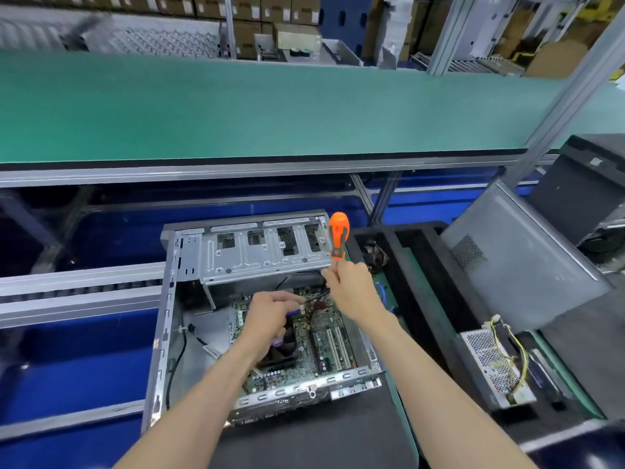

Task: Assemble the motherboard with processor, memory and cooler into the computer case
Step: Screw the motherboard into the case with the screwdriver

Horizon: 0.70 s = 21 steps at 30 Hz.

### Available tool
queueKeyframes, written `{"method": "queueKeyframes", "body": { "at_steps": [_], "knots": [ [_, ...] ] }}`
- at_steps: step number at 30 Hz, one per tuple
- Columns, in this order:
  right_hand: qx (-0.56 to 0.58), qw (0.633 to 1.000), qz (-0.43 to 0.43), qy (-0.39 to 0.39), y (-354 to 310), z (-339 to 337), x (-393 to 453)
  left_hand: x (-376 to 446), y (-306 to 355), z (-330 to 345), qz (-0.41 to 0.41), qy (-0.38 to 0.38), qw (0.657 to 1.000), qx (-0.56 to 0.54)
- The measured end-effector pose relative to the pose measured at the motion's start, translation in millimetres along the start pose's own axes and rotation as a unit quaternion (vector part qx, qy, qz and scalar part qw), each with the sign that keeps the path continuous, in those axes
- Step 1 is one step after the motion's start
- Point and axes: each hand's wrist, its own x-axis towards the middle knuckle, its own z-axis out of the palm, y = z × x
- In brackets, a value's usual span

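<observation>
My right hand (pixel 351 292) grips an orange screwdriver (pixel 337 236), fingers curled round it below the handle, which points up above my knuckles. My left hand (pixel 270 316) pinches a small white connector (pixel 302 310) at its fingertips — just left of my right fingers. The motherboard (pixel 324 340) lies directly beneath both hands, seated in the open computer case (pixel 189 252) — cooler (pixel 287 346) under my left palm.
</observation>
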Motion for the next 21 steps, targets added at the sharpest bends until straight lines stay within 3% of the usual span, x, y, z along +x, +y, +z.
{"method": "queueKeyframes", "body": {
  "at_steps": [4, 9, 12, 21],
  "knots": [
    [0.007, 0.998, -0.056, 0.008, -1.4, 5.0, -3.2, -4.6, -0.3, -12.3, -0.069, -0.024, 0.971, -0.226],
    [0.214, 0.974, -0.053, 0.05, -36.1, -13.7, -2.7, -0.8, -0.4, -23.0, -0.124, -0.019, 0.883, -0.452],
    [0.293, 0.952, -0.064, 0.06, -54.9, -20.4, -4.8, 0.0, -0.5, -26.0, -0.094, -0.02, 0.868, -0.487],
    [0.353, 0.927, -0.094, 0.084, -88.9, -18.2, -5.3, -0.4, 3.0, -35.4, -0.083, -0.096, 0.852, -0.509]
  ]
}}
